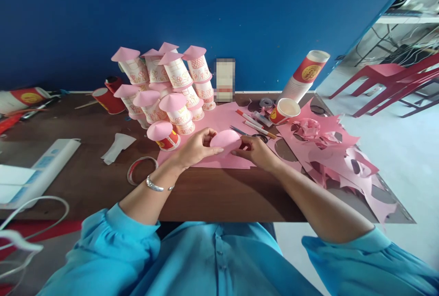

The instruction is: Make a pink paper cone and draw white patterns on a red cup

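Two hands [197, 147] [258, 152] — one pink paper piece [225, 141] (held).

Straight beyond your fingers [214, 151], you had a blue wall [260, 13], and a pale upright rectangular object [224, 76], its face blurred, stood close to its foot. Well off to the right of your fingers, red plastic chairs [384, 72] stood on the pale floor [418, 145], with a white tabletop [408, 19] farther back. Well left of your fingers, you had a flat white-and-blue object [51, 166], and a white cable [51, 197] looped just nearer to you.
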Tool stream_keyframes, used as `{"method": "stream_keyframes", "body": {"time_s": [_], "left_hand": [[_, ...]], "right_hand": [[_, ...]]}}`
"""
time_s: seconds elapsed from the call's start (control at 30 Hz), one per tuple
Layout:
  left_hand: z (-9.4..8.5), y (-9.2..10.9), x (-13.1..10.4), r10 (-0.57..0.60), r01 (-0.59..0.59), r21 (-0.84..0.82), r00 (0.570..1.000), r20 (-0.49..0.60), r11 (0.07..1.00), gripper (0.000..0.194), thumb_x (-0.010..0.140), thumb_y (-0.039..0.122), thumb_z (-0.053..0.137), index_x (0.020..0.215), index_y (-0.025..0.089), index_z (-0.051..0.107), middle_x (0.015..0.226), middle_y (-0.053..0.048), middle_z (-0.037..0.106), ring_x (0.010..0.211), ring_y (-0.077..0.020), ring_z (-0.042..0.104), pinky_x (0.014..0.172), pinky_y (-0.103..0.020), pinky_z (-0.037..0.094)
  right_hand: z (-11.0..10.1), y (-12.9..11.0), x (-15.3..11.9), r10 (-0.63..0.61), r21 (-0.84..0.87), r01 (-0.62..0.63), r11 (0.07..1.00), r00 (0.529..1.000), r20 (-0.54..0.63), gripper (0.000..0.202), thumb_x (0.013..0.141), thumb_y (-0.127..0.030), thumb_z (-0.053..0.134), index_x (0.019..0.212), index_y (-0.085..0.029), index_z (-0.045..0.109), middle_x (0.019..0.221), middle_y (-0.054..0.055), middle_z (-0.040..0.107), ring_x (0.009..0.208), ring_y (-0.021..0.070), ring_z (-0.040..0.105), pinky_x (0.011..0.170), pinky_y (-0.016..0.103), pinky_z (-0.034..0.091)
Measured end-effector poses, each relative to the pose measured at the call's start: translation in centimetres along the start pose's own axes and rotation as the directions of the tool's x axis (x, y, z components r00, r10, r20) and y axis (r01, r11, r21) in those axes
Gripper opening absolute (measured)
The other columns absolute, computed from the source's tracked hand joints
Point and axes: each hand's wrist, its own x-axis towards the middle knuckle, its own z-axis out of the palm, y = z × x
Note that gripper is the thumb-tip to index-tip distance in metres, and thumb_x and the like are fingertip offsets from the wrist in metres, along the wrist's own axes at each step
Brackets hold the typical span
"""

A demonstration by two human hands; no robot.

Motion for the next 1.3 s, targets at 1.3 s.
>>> {"method": "stream_keyframes", "body": {"time_s": [1.3], "left_hand": [[0.8, 1.2, -1.0, 0.119, -0.119, 0.014, 0.992, -0.035, 0.993, 0.034, 0.083, 0.051, 0.082, 0.079, 0.019, 0.069, 0.078, 0.000, 0.064, 0.077, -0.0153, 0.052, 0.074, -0.030, 0.044]], "right_hand": [[1.6, -2.9, -1.7, -0.016, 0.358, 0.066, 0.931, 0.990, -0.139, 0.061, 0.084, -0.077, 0.089, 0.076, -0.024, 0.060, 0.084, 0.000, 0.059, 0.080, 0.0172, 0.053, 0.072, 0.032, 0.044]]}}
